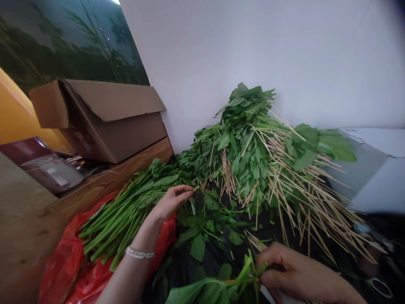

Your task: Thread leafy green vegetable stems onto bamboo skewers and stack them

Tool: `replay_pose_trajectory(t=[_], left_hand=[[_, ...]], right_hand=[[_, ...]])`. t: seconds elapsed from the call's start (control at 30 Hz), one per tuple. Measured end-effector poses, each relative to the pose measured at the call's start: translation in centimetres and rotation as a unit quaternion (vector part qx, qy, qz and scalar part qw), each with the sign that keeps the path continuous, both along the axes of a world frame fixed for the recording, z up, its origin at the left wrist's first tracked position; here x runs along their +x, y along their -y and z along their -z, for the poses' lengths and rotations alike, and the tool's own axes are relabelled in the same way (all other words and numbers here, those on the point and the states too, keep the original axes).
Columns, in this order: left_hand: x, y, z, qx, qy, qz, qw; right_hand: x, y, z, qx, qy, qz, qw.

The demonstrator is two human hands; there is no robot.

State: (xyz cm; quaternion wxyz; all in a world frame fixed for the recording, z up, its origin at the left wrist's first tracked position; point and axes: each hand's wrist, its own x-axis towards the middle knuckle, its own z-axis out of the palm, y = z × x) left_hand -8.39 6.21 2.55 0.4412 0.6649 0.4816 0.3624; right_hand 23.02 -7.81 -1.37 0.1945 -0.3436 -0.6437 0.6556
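My left hand (174, 200), with a beaded bracelet at the wrist, reaches over the greens. Its thumb and fingers pinch a small piece of green stem (196, 188). Low in the view, my right hand (280, 268) is closed on the stems of a few leafy greens (211, 290), whose broad leaves point left. A thin brown stick runs among these stems. Between the hands, loose leaves (198, 245) lie on black plastic (190, 268). Left of my left hand, a bundle of long-stemmed greens (117, 223) rests on a red plastic bag (63, 253).
Against the white wall (268, 46) rises a heap of leafy bunches (243, 139) threaded on wooden skewers (319, 202), their bare ends sticking out to the right. An open cardboard box (123, 131) and a container (52, 173) stand on a wooden ledge (152, 156) at left.
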Motion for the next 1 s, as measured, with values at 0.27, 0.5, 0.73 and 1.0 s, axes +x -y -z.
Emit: replay_pose_trajectory(t=[0.27,0.5,0.73,1.0], left_hand=[[2.2,-2.1,1.9,0.075,-0.31,0.038,0.947],[6.5,-4.7,5.6,0.062,-0.45,-0.106,0.885],[6.2,-5.2,6.8,0.04,-0.375,-0.08,0.923],[4.3,-3.7,2.5,0.06,-0.1,-0.053,0.992]], right_hand=[[-0.2,0.2,-0.6,-0.006,0.015,0.003,1.0],[-0.2,0.1,-0.6,0.014,0.028,0.009,0.999],[-0.1,0.0,0.0,-0.013,0.015,-0.002,1.0],[-0.1,0.0,-0.3,-0.01,0.007,0.013,1.0]])
